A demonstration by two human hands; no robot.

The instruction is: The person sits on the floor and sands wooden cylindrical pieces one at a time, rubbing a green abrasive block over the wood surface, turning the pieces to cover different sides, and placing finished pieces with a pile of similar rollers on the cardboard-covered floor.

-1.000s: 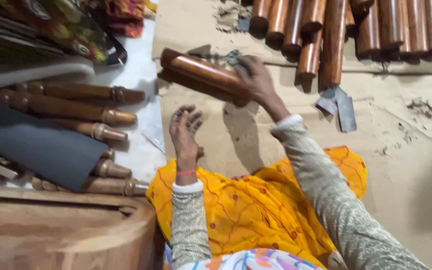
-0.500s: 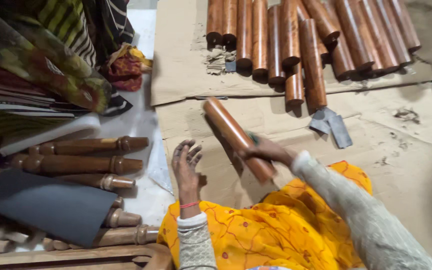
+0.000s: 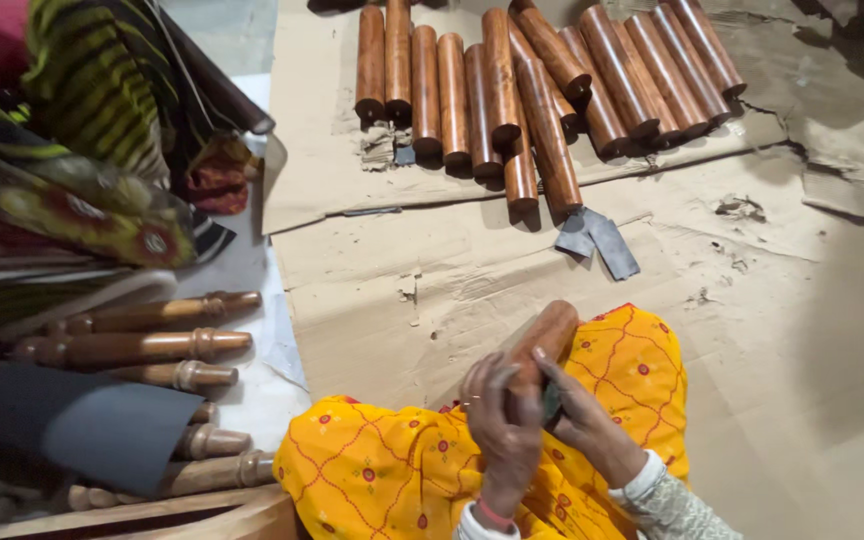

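A brown polished wooden cylinder [image 3: 544,340] rests over my lap, which is covered in yellow patterned cloth [image 3: 392,470]. My left hand [image 3: 505,430] wraps around the near end of the cylinder. My right hand [image 3: 584,420] grips it from the right side, with something small and dark pressed between palm and wood. Both hands touch each other around the piece.
A row of several similar brown cylinders [image 3: 512,90] lies on cardboard [image 3: 432,260] at the top. Grey sandpaper scraps [image 3: 597,240] sit below them. Turned wooden rolling pins [image 3: 142,345], a dark sheet [image 3: 82,425] and folded patterned fabrics [image 3: 72,160] are at the left.
My right hand brought the cylinder from the cardboard down onto my lap. My left hand rose from the floor and closed on it.
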